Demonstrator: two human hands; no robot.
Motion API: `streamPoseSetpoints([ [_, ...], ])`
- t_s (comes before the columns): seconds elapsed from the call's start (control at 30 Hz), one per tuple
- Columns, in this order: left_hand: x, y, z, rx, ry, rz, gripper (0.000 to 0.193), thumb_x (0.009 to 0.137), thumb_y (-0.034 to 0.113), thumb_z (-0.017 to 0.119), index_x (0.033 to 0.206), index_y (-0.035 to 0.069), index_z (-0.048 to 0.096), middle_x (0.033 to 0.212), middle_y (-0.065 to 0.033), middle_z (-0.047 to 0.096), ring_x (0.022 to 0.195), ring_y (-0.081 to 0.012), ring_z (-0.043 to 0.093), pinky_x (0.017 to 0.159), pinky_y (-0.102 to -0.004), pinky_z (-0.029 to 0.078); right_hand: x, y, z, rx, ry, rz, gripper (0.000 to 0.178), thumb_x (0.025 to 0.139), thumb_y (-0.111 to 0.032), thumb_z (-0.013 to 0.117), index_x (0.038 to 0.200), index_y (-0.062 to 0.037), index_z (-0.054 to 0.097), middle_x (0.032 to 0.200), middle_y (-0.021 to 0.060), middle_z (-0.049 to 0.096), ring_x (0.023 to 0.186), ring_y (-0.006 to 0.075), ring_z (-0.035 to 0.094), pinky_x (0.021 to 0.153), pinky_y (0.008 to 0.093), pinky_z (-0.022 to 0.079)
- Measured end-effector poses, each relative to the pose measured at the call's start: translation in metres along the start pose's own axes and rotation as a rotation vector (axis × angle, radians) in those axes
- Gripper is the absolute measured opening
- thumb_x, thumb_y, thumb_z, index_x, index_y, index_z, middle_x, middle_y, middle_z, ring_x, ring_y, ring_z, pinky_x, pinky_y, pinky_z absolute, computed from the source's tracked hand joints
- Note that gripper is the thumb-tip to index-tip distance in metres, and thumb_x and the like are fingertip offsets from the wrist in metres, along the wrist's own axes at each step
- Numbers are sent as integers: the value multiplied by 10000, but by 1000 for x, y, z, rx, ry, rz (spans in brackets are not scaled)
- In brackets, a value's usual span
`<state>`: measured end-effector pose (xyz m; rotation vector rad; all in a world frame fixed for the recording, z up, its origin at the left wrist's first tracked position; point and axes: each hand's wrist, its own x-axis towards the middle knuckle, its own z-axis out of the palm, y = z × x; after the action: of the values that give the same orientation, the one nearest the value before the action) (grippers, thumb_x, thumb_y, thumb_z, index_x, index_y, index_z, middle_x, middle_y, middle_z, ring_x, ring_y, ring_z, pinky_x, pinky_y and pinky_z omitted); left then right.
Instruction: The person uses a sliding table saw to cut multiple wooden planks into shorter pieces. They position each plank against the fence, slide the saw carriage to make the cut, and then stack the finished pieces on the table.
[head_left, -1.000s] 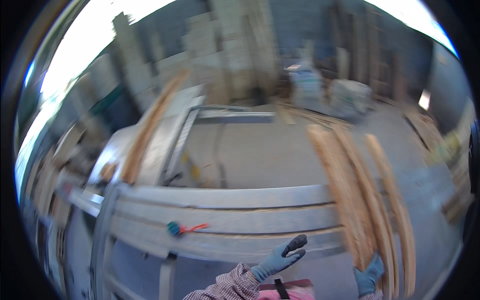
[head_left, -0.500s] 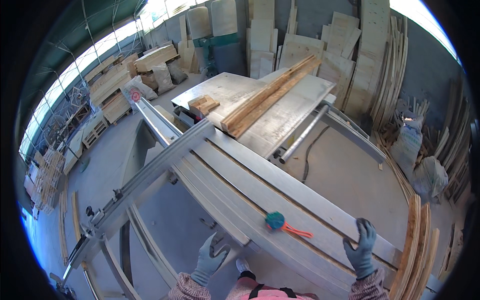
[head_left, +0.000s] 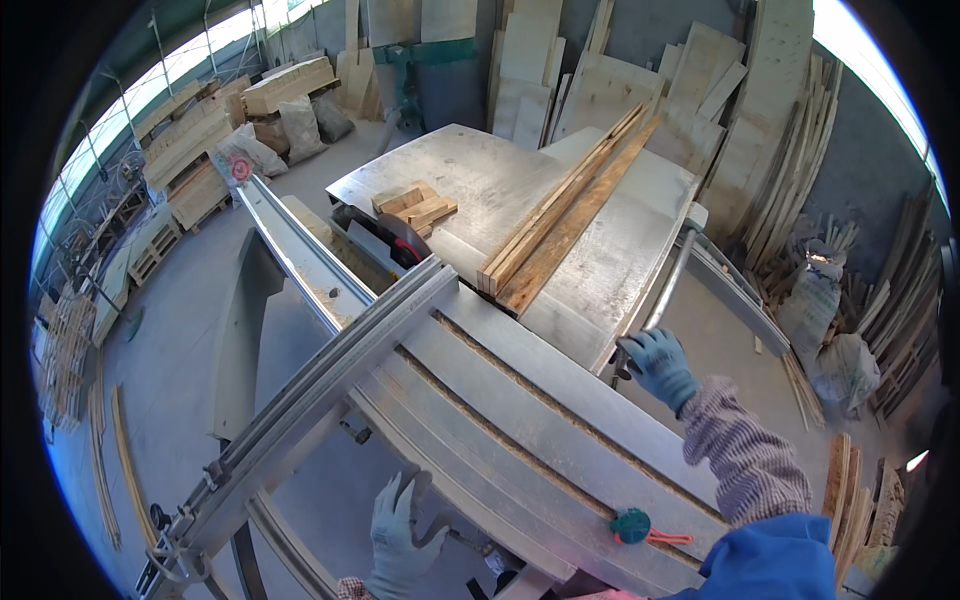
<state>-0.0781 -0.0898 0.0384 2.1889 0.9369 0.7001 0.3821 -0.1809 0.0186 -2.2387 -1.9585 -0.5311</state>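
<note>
My right hand (head_left: 660,368), in a grey-blue glove, reaches over the sliding table to the near end of a round metal rail (head_left: 672,275) beside the saw table. Its fingers curl over that end, and their grip is partly hidden. My left hand (head_left: 402,535), gloved alike, is open with fingers apart and holds nothing. It hovers off the near edge of the grooved metal sliding table (head_left: 500,420). A green tape measure (head_left: 630,526) with an orange strap lies on this table. Long wooden strips (head_left: 570,210) rest side by side on the saw table (head_left: 460,160).
Short wood blocks (head_left: 415,205) sit near the red-and-black saw guard (head_left: 405,252). A long metal fence (head_left: 300,370) crosses at the left. Upright boards (head_left: 845,490) stand at lower right. Planks, stacked timber (head_left: 190,150) and sacks (head_left: 845,370) line the walls.
My right hand has moved from the sliding table's right part forward to the rail end. My left hand stays open near the table's edge. The view has shifted.
</note>
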Motion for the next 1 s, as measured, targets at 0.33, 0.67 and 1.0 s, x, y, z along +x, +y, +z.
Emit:
streamPoseSetpoints([
  [0.33, 257, 25, 63, 440, -79, 350, 749, 765, 317, 748, 1329, -55, 425, 1333, -256, 464, 1217, -428, 445, 1029, -467, 370, 192, 46, 154, -220, 53, -326, 279, 873, -151, 530, 1143, -157, 598, 1150, 71, 562, 1139, 261, 505, 1009, 416, 374],
  [0.67, 401, -14, 181, 715, -212, 93, 822, 808, 356, 666, 1409, -72, 305, 1400, -269, 389, 1315, -405, 362, 1116, -425, 284, 240, 54, 188, -66, -194, -462, 228, 900, -162, 527, 1108, -139, 618, 1033, 70, 609, 1020, 253, 573, 888, 376, 440],
  [1.0, 413, 4, 218, 922, -406, -94, 1434, 499, 718, 784, 1448, -115, 105, 1394, -288, 299, 1295, -404, 315, 1108, -429, 236, 258, 71, 182, 88, -247, -466, 241, 839, -171, 611, 1078, -184, 644, 958, 36, 676, 971, 216, 643, 858, 356, 430],
])
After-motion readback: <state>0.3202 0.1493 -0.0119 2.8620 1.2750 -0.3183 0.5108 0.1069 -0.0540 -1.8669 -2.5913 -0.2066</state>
